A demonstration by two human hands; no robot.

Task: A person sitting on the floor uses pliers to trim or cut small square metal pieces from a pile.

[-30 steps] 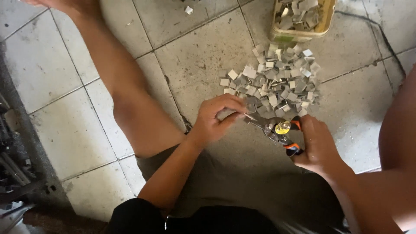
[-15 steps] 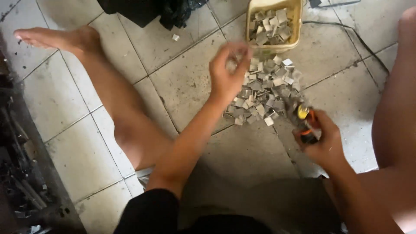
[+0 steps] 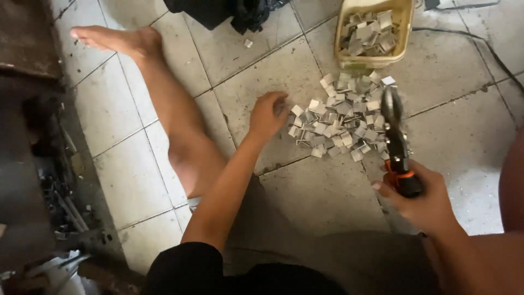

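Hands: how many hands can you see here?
2. The left hand reaches down at the edge of the pile of small metal pieces on the tiled floor. The right hand grips orange-handled pliers beside the pile. None seems hidden.

Soft daylight falls evenly on the pale floor tiles (image 3: 136,180), brightest toward the upper right near the yellow tray (image 3: 401,33). Shadows are faint and diffuse. The left edge is dim, its clutter lost in darkness. The pliers (image 3: 396,142) and right hand (image 3: 423,199) show slight motion blur; fine detail is smeared throughout.
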